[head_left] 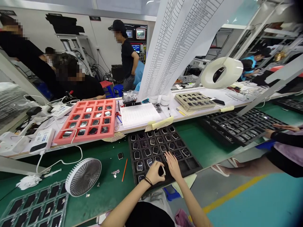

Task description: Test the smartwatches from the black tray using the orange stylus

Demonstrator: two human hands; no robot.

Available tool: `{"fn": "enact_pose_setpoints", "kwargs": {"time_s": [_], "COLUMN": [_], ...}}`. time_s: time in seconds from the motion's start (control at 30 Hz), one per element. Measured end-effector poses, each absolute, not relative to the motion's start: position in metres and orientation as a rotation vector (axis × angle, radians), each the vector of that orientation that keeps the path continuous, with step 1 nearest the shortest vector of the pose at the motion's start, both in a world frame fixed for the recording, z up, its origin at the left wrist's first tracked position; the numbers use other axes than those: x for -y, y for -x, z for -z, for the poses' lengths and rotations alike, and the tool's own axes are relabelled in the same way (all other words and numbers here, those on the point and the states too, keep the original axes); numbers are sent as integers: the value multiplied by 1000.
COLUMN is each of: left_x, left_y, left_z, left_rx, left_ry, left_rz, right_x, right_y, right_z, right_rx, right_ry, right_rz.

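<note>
A black foam tray (pixel 197 166) lies before me on the green bench, with rows of square smartwatch bodies (pixel 149 162) in its compartments. My left hand (pixel 154 175), with a dark band round the wrist, is closed on a smartwatch body (pixel 161 171) over the near part of the tray. Only part of that watch's dark face and its pale edge shows between thumb and fingers. Beside it, my right hand (pixel 173 164) rests over the tray with fingers stretched forward, their tips close to the watches in the middle rows. Whether those fingertips touch one cannot be made out.
Left on the bench stand a grey fan (pixel 84 177), a loose watch (pixel 120 155), an orange stick (pixel 124 170) and a clear tray (pixel 35 206). A red tray (pixel 111 110) sits on the shelf. Hanging paper (pixel 175 41) blocks some view. A co-worker's hands (pixel 284 127) are at right.
</note>
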State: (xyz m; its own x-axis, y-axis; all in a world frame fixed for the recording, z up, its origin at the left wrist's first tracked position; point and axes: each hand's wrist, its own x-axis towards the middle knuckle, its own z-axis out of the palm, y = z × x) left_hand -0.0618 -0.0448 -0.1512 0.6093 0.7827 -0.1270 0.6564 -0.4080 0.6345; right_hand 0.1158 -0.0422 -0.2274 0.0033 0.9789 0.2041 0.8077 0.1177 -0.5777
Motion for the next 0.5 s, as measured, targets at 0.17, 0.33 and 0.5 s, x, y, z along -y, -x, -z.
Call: {"fn": "enact_pose_setpoints", "kwargs": {"time_s": [0.17, 0.33, 0.5], "left_x": [54, 62, 63], "left_y": [102, 98, 82], "left_z": [148, 156, 159], "left_rx": [-1138, -1151, -1214], "left_ry": [-2171, -2205, -2228], "left_rz": [-238, -59, 36], "right_x": [43, 44, 44], "right_y": [-115, -115, -115], "right_z": [228, 229, 230], "right_rx": [1821, 1821, 1830], "right_ry": [1722, 1714, 1701], "right_rz": [-383, -363, -338]}}
